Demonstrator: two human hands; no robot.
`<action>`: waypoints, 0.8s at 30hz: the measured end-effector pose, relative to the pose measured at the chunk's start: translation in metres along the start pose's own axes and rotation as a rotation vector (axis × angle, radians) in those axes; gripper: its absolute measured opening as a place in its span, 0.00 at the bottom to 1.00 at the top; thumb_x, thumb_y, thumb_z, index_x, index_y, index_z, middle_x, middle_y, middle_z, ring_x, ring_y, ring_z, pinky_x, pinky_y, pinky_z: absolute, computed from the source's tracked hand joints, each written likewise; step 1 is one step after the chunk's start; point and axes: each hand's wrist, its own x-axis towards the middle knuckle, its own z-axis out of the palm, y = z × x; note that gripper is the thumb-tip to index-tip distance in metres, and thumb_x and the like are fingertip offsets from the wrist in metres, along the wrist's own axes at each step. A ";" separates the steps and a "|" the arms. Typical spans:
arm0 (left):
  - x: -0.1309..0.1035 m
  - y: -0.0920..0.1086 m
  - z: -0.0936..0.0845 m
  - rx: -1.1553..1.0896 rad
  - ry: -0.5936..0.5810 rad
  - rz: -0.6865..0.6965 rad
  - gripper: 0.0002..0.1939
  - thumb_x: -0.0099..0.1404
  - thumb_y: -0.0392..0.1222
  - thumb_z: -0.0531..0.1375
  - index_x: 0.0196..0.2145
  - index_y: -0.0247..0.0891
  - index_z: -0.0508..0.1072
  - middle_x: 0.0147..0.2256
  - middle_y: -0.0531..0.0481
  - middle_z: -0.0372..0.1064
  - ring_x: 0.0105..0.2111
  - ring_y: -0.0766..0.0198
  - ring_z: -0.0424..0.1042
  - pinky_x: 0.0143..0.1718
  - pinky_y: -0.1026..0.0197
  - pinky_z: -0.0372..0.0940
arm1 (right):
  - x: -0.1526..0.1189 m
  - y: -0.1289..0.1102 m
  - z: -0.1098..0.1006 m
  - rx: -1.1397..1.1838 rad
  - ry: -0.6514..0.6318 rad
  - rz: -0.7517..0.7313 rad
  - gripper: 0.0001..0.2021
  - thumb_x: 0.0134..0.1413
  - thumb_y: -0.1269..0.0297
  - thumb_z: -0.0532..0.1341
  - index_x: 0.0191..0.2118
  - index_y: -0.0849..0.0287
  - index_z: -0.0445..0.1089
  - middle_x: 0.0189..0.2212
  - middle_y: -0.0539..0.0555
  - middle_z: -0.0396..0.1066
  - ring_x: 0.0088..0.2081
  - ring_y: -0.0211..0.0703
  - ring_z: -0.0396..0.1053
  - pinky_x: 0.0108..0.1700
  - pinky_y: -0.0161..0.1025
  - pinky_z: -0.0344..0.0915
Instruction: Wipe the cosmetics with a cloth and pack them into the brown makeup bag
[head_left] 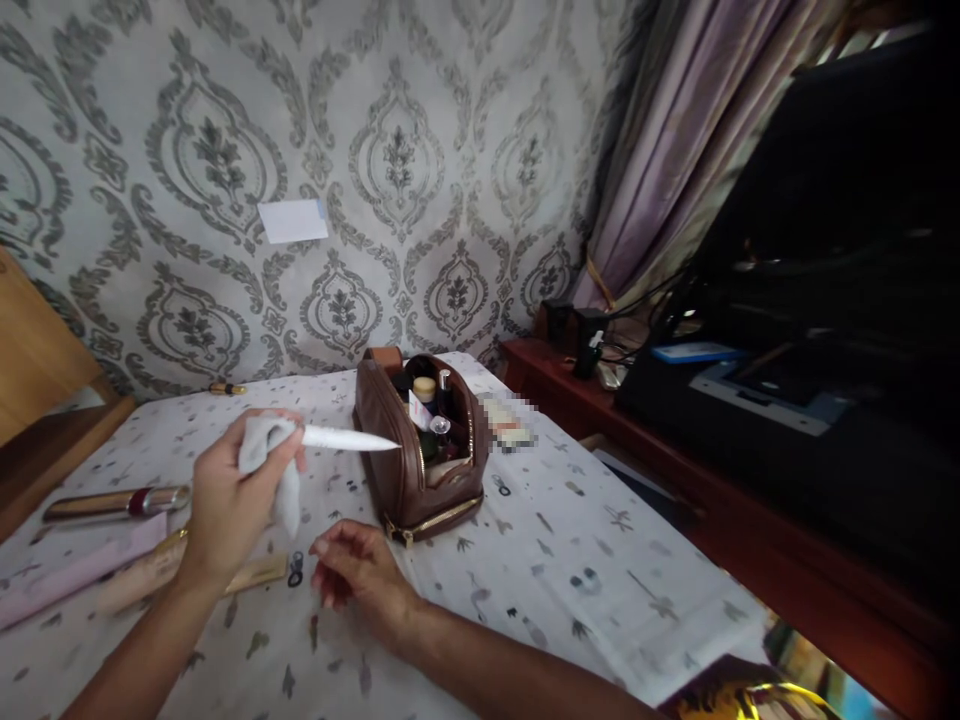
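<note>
My left hand (244, 490) is closed around a white tapered tube (349, 439), seen edge-on, with a white wipe (264, 445) bunched between the fingers and hanging below. The tube's thin end points right, in front of a brown makeup bag (379, 450). This bag stands unzipped, with several small bottles and jars inside, among them one with a cream lid (424, 389). Low over the table, near the bag's front corner, is my right hand (364, 575). Its fingers are loosely bent and somewhat apart, and nothing shows in them.
On the white patterned tablecloth (555, 600), a gold tube (116, 504), a pink tube (86, 573) and a beige tube (142, 577) lie at left. A blurred-out item (510, 422) lies behind the bag. A dark red desk (720, 550) with a black screen (810, 260) borders the right.
</note>
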 end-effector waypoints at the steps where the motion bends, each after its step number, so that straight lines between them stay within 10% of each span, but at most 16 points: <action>1: 0.004 0.004 0.006 -0.008 -0.014 0.027 0.12 0.61 0.51 0.62 0.37 0.41 0.72 0.22 0.57 0.68 0.23 0.65 0.64 0.26 0.64 0.61 | 0.000 0.000 0.000 -0.006 -0.002 0.005 0.28 0.30 0.40 0.73 0.28 0.59 0.66 0.16 0.44 0.69 0.14 0.29 0.60 0.17 0.30 0.48; 24: 0.062 0.036 0.130 0.693 -0.525 0.508 0.06 0.66 0.37 0.58 0.41 0.42 0.71 0.38 0.47 0.77 0.41 0.50 0.75 0.32 0.59 0.58 | 0.008 0.008 -0.004 -0.051 -0.077 0.046 0.29 0.28 0.39 0.71 0.28 0.58 0.65 0.16 0.43 0.68 0.14 0.30 0.60 0.19 0.32 0.50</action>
